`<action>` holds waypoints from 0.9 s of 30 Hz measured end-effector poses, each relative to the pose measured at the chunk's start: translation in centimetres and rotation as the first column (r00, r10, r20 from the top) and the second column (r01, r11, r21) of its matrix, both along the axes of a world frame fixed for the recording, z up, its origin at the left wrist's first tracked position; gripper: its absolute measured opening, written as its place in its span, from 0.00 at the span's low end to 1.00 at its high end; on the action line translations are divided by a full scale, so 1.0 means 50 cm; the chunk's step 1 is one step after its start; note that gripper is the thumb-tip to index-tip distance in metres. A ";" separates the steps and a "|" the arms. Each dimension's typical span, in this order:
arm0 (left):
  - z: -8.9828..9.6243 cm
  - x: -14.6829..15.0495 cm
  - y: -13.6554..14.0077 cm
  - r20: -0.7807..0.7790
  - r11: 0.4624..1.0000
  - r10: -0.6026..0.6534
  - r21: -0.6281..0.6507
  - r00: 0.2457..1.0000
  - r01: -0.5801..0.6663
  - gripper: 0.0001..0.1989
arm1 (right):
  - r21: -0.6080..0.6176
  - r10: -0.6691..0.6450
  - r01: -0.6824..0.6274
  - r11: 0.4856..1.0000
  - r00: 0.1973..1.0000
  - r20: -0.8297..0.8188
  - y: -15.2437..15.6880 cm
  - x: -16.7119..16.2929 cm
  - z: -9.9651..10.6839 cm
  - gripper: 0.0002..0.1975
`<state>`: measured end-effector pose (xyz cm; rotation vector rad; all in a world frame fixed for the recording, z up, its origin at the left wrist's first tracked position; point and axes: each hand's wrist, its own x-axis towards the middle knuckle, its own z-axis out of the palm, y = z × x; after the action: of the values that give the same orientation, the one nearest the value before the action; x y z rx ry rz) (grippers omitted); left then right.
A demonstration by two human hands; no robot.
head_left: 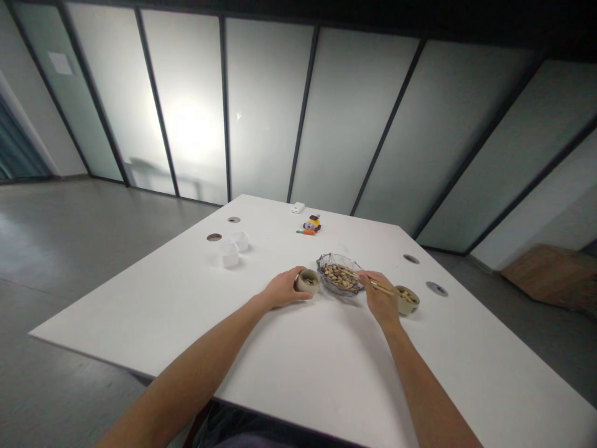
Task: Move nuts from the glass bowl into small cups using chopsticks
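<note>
My left hand [282,287] is wrapped round the side of a small beige cup [308,282], which stands upright on the table with a little something dark at its bottom. Just right of it sits a clear glass bowl [332,287] with a wavy rim, full of brownish nuts or seeds in shells [342,274]. Chopsticks [383,287] are gripped in my right hand [379,300], their tips over the bowl's right part. Whether the tips pinch a piece is too small to tell. Beside my right hand stands a second beige cup [407,305] holding pale pieces.
Two clear plastic containers [228,256] stand left on the white table [186,323]. Farther back are a yellow toy vehicle [312,223], an orange carrot-like piece [308,233] and a white box-like device [297,208]. Round cable holes [437,289] mark both sides of the tabletop.
</note>
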<state>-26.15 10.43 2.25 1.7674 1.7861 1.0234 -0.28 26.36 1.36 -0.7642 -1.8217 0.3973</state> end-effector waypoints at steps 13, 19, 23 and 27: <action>-0.003 -0.001 0.002 -0.004 1.000 0.012 -0.015 1.000 -0.012 0.34 | -0.055 -0.032 0.028 0.998 0.997 -0.074 0.021 0.019 0.011 0.22; -0.009 -0.003 0.006 -0.018 1.000 0.016 0.006 1.000 -0.016 0.35 | -0.231 0.149 -0.293 0.928 0.858 -0.491 0.002 0.000 0.028 0.20; -0.007 -0.003 0.004 -0.023 1.000 0.016 0.003 1.000 -0.016 0.35 | -0.302 0.246 -0.442 0.845 0.821 -0.515 -0.027 -0.015 0.044 0.20; -0.002 -0.001 0.001 -0.024 1.000 0.008 -0.001 1.000 -0.008 0.35 | -0.368 0.258 -0.434 0.822 0.861 -0.438 -0.046 -0.020 0.051 0.22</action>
<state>-26.21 10.47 2.14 1.7806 1.8094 1.0088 -1.29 24.08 3.90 -0.5999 -1.5119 1.1750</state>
